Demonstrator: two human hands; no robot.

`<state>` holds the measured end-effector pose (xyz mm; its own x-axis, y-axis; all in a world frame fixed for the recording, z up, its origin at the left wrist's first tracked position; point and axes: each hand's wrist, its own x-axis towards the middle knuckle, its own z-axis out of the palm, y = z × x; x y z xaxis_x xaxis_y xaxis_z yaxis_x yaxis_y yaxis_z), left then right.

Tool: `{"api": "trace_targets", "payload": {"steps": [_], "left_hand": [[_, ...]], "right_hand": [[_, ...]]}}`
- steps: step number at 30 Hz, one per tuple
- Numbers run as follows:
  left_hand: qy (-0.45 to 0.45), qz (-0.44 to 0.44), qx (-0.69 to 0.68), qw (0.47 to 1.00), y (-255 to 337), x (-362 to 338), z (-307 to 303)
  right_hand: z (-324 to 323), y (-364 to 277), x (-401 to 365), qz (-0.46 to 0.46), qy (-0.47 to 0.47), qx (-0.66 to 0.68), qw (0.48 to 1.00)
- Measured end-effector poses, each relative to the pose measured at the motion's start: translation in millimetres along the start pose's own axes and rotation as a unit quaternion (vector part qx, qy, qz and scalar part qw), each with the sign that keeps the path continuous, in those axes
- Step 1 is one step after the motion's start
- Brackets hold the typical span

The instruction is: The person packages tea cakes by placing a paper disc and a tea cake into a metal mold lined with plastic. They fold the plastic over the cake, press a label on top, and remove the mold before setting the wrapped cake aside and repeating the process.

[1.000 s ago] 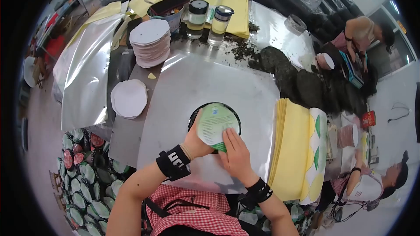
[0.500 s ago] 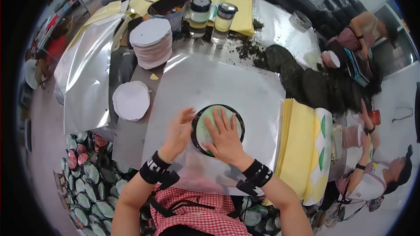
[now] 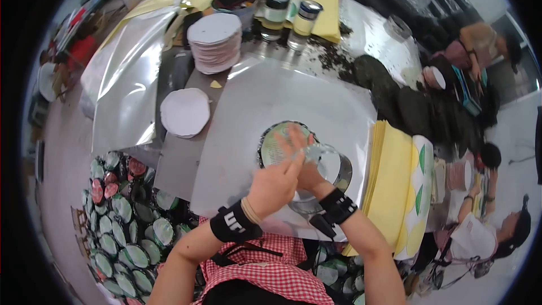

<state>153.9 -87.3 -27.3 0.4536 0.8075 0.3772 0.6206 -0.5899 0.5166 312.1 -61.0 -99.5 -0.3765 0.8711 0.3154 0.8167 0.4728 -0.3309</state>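
Note:
A round piece with a green printed label and a dark rim (image 3: 274,146) lies on the shiny metal sheet (image 3: 237,130). My right hand (image 3: 307,164) is over its right side, smeared by motion, with a clear, ring-like transparent item (image 3: 342,170) around it or beside it. My left hand (image 3: 274,185) is closed in front of the round piece, its fingertips touching the edge of the clear item near my right hand. The fingers of my right hand are too blurred to tell what they grip.
Stacked pink-white discs (image 3: 215,51) and a loose white pile (image 3: 185,112) stand left. Two lidded jars (image 3: 275,16) are at the back. Yellow sheets (image 3: 378,186) lie right, near dark round stacks (image 3: 389,90). Two people work at the right. Many wrapped round packs (image 3: 121,237) lie lower left.
The clear item now shows at my hands. My left hand has moved right and closed, and my right hand no longer lies flat on the label. The whole view has shifted slightly.

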Motion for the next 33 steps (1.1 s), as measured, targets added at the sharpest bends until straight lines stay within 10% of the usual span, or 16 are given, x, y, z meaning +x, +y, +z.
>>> {"api": "trace_targets", "payload": {"steps": [4, 8, 14, 17, 19, 27, 30, 33], "left_hand": [[-0.006, -0.066, 0.013, 0.998, 14, -33, -18], [0.002, -0.135, 0.042, 0.990, 9, -60, -30], [-0.059, -0.339, -0.225, 0.912, -81, -114, -46], [-0.045, -0.142, -0.095, 0.984, -117, -114, -102], [-0.213, 0.007, -0.057, 0.975, -130, -116, -119], [-0.262, 0.040, -0.120, 0.957, -161, -123, -93], [-0.262, 0.013, -0.102, 0.960, -152, -103, -96], [-0.143, 0.049, -0.058, 0.987, -121, -51, -119]], "right_hand": [[6, 0, -14, 0.226, 0.119, 0.085, 0.963], [2, -73, -13, 0.154, -0.181, 0.382, 0.893], [-37, -50, -36, 0.054, -0.046, 0.220, 0.973], [-60, -44, -73, 0.062, 0.007, 0.079, 0.995], [-51, -55, -92, 0.091, 0.004, 0.092, 0.992], [-39, -79, -128, 0.167, 0.007, 0.239, 0.957], [-49, -118, -132, 0.022, -0.003, 0.164, 0.986], [-18, -131, -109, 0.214, -0.140, 0.467, 0.846]]}}
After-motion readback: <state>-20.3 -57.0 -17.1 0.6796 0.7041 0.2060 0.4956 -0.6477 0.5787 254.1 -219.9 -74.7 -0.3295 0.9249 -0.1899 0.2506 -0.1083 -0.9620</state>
